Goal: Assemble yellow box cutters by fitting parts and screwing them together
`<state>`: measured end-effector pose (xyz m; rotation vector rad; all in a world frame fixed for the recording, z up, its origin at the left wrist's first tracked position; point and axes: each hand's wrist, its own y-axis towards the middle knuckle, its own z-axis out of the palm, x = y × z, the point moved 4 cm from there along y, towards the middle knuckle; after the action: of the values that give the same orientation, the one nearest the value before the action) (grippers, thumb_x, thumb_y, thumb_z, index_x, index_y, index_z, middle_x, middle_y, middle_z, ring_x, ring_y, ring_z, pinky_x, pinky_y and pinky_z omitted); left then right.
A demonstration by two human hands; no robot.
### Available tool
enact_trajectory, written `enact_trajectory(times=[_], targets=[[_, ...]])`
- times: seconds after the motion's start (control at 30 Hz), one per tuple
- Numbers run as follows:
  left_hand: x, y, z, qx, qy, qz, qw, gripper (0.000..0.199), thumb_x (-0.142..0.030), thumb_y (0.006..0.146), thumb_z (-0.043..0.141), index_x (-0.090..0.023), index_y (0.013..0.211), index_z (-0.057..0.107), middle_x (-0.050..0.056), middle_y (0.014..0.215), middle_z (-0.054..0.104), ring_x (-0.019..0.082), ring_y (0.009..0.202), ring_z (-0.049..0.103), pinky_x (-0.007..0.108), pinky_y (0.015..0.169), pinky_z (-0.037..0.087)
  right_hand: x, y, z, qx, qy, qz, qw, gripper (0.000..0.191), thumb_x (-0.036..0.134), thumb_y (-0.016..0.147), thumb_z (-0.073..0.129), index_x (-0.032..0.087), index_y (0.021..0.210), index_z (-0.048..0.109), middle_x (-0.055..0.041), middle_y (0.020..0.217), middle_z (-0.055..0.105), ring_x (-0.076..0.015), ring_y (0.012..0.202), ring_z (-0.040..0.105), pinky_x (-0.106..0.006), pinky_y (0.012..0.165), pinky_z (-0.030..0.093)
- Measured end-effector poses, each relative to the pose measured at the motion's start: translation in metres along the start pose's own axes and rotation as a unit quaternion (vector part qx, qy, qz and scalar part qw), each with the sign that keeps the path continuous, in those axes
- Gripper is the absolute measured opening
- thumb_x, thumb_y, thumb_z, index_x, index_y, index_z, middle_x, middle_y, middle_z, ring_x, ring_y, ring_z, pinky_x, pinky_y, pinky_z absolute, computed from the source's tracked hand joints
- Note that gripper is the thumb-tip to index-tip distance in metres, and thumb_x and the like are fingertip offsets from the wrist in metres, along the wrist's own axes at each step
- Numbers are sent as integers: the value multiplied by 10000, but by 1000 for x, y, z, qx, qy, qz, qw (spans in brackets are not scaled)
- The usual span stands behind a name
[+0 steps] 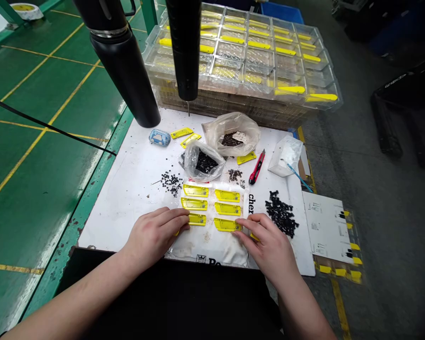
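Note:
Yellow plastic pieces lie in two columns on a white printed plastic bag. My left hand is closed at the lower left piece, fingertips on its left end; a bit of yellow also shows under these fingers. At the lower right piece, my right hand pinches the right end between thumb and finger. Another yellow piece shows partly beneath the right hand's fingers. Small black clips are heaped to the right of that hand. Tiny black round parts are scattered beyond my left hand.
Two clear bags, one of black parts and one of brown parts, stand behind the yellow rows. A red cutter knife lies rightward. Overhead hangs a black screwdriver-like tool, beside a black bottle. Compartment trays stand behind.

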<state>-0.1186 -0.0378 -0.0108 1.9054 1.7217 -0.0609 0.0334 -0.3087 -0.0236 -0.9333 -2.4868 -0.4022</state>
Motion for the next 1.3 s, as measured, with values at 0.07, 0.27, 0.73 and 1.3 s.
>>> enact_trajectory(times=[0.07, 0.27, 0.73, 1.3], targets=[[0, 1, 0, 0, 4, 3, 1000, 168, -232, 1066, 721, -215, 1232, 744, 28, 1293, 817, 191, 959, 763, 341, 842, 627, 0, 0, 0, 0, 1, 1, 1000, 249, 440, 1073, 699, 308, 1264, 790, -41, 1173, 726, -180, 953, 788, -302, 757, 626], [-1, 2, -1, -4, 16, 6, 1000, 159, -234, 1059, 732, -215, 1216, 738, 28, 1271, 823, 194, 942, 761, 340, 834, 626, 1, 0, 0, -4, 1, 0, 1000, 242, 430, 1073, 700, 305, 1258, 795, -37, 1166, 726, -170, 926, 783, -299, 752, 624], [-2, 0, 0, -5, 20, 6, 1000, 162, -250, 1068, 723, -220, 1226, 740, 27, 1271, 820, 192, 933, 761, 342, 813, 627, 2, 1, 1, -19, -6, -7, 1000, 251, 419, 1077, 689, 282, 1258, 796, -51, 1142, 737, -179, 915, 787, -286, 758, 633], [-3, 1, -1, -2, 22, 10, 1000, 163, -230, 1059, 721, -207, 1217, 755, 43, 1265, 828, 180, 891, 766, 326, 791, 616, 2, 2, 0, -7, -9, 8, 1000, 252, 439, 1076, 690, 293, 1248, 802, -42, 1152, 737, -173, 928, 782, -290, 760, 625]])
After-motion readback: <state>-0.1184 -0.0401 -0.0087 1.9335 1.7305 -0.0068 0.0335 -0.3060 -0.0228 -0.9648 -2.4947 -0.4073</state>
